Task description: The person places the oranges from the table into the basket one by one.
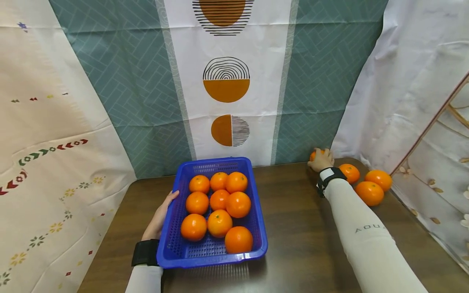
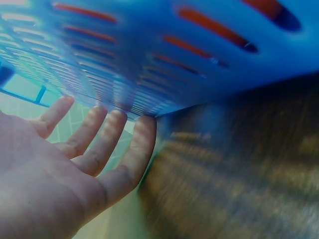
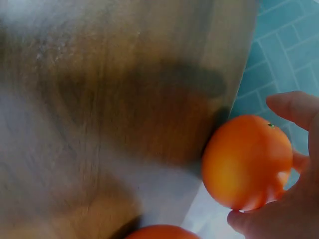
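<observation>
A blue plastic basket [image 1: 170,244] with slotted walls holds several oranges [image 1: 219,223]. My left hand [image 1: 162,215] is at its left side, fingertips by the rim. In the left wrist view, the loosely bent fingers [image 2: 134,154] reach up to the slotted wall [image 2: 164,64], without curling round it. At the table's far right, my right hand [image 1: 321,160] has its fingers round a single orange [image 1: 312,156]. The right wrist view shows that orange [image 3: 244,162] between the fingertips, one finger [image 3: 294,107] standing off its top.
Three more oranges [image 1: 370,193] lie right of my right forearm, near the right-hand cloth [image 1: 414,134]. The brown wooden table [image 1: 293,228] ends at a hanging patterned cloth [image 1: 315,101]. Another cloth [image 1: 55,162] hangs along the left.
</observation>
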`<state>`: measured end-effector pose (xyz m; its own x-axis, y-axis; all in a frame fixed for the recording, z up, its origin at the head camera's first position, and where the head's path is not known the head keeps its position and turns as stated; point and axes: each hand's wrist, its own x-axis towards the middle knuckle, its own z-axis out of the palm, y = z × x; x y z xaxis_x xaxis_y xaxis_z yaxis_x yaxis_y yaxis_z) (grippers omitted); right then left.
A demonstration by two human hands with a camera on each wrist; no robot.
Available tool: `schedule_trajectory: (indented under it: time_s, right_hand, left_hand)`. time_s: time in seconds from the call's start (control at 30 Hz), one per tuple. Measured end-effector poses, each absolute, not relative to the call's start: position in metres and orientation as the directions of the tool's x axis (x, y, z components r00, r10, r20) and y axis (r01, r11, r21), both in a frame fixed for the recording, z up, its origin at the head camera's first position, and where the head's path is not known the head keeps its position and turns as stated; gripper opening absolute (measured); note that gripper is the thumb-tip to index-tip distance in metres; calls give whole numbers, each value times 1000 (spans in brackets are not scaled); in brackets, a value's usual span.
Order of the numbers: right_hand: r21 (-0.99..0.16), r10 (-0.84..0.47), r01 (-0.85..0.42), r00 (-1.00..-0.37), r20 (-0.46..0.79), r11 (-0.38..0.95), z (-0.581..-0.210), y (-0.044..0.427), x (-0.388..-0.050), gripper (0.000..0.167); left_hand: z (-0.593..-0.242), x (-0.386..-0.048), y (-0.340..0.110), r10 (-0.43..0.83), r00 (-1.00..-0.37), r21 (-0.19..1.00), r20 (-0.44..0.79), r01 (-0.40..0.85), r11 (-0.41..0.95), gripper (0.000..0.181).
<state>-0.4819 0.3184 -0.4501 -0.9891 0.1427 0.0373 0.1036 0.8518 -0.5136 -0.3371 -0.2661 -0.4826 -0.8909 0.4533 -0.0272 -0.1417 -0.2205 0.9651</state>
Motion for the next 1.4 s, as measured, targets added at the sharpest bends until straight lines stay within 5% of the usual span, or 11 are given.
schedule_trajectory:
  time_s: [0.17,0.77,1.4]
  right_hand:
    - [-468,126,80,-990,68,880,-461,322,-481,66]
    - [-388,55,3,-991,123,921,-462,328,-473,61]
    - [-596,25,-127,-970,240,793,-425,297,-470,64]
  left_hand:
    - [-468,-323,-254,382,-914,954,-138,-226,-196,61]
    - [-483,-325,-252,333,-932,961,-142,-210,-178,65]
    - [-486,-324,-257,330,-934,958,-141,-212,-192,64]
